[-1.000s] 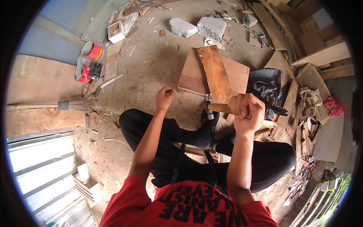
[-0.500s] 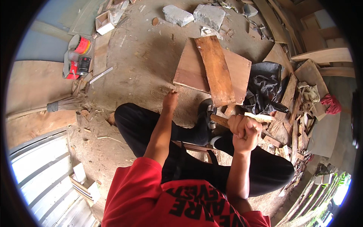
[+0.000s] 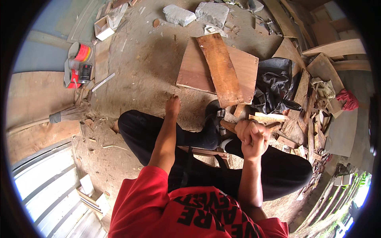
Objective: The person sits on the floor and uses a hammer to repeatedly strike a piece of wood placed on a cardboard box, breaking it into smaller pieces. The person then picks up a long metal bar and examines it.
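My right hand (image 3: 253, 137) is wrapped in a fist around a brown wooden handle (image 3: 227, 126), held above my right leg. The handle juts out to the left of the fist; what kind of tool it belongs to does not show. My left hand (image 3: 173, 105) is closed over the ground beyond my left knee, and anything in its fingers is too small to make out. Ahead of both hands, a rough brown plank (image 3: 220, 67) lies slantwise across a wide plywood piece (image 3: 190, 71). The plank's near end comes close to my foot and the right fist.
A crumpled black plastic sheet (image 3: 274, 85) and heaped wood scraps (image 3: 291, 131) lie at the right. Two concrete chunks (image 3: 212, 14) sit at the back. Paint cans (image 3: 84, 73) and a stick broom (image 3: 67, 115) are at the left. I sit on a low wooden stool (image 3: 206, 154).
The whole scene has shifted slightly left and up in the view. Both hands stay closed, at nearly the same places relative to the boards.
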A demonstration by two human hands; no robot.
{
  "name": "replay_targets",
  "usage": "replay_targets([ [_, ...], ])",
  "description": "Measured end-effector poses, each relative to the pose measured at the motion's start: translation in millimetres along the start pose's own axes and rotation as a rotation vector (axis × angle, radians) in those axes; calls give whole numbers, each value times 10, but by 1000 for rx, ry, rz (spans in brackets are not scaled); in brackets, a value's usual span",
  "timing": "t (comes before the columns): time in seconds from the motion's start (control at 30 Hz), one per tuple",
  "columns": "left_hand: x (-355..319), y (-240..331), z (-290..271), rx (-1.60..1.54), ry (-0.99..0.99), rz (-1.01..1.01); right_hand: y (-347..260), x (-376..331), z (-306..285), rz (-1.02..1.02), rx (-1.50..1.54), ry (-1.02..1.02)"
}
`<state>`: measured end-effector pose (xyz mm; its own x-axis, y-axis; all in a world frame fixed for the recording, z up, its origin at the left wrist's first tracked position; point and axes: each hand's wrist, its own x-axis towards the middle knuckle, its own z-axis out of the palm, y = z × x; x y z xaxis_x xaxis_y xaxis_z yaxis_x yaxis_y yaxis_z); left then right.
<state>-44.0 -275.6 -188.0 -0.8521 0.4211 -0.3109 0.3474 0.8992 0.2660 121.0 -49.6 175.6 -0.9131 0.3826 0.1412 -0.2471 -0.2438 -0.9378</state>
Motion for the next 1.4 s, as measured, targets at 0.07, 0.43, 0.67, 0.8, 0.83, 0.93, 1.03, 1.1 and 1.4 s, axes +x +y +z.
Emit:
replay_targets([
  [0.07, -25, 94, -34, 35, 26, -48, -11, -25, -15, -5, -22, 18],
  [0.43, -611, 679, -1094, -1167, 334, -226, 81, -268, -434, -53, -34, 214],
  [0.67, -1054, 2047, -1742, -1606, -17, 25, -40, -397, -861, -71, 111, 381],
  [0.8, -829, 2957, -1798, -1467, -138, 237, -167, -580, -1134, -100, 8, 539],
  [0.83, -739, 3137, -1774, -1410, -161, 288, -180, -645, -1203, -115, 2, 559],
  [0.93, -350, 3565, -1600, -1207, -123, 460, -151, -835, -1388, -134, -62, 648],
  [1.03, -39, 3502, -1486, -1047, -73, 474, -110, -1070, -1557, -112, -77, 711],
  [1.1, 117, 3324, -1595, -1061, 16, 467, -110, -1159, -1644, -80, -57, 768],
  [1.4, 375, 2194, -1814, -427, 379, 8, 1, -1042, -1469, -91, -66, 765],
])
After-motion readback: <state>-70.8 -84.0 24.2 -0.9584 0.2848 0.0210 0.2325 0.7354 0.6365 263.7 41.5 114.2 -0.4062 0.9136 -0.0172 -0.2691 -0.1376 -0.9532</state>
